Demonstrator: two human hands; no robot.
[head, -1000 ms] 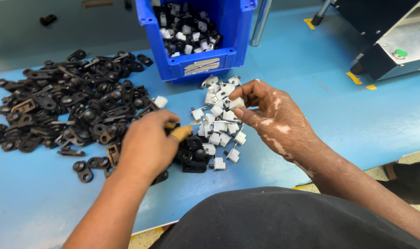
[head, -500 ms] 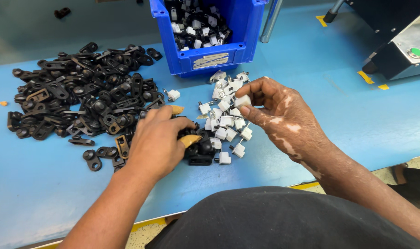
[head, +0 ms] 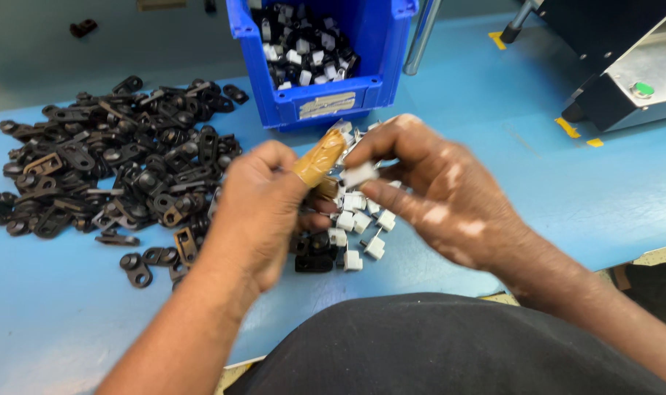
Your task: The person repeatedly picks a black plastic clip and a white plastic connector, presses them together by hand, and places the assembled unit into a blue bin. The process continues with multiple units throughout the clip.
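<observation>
My left hand (head: 263,208) is raised over the blue table (head: 494,146), its index finger wrapped in tan tape, and its fingers curl around something dark that I cannot make out. My right hand (head: 435,194) faces it and pinches a small white plastic piece (head: 360,175) between thumb and forefinger. The two hands nearly touch. Beneath them lies a small pile of white plastic pieces (head: 358,219) with a few black parts (head: 314,252) beside it.
A large heap of black plastic parts (head: 121,164) covers the table's left side. A blue bin (head: 314,58) holding assembled black-and-white parts stands at the back centre. A dark machine with a green button (head: 625,66) sits at the right.
Both hands have lifted off the pile and come together. My right hand has picked up a white piece; my left hand rose from the black parts.
</observation>
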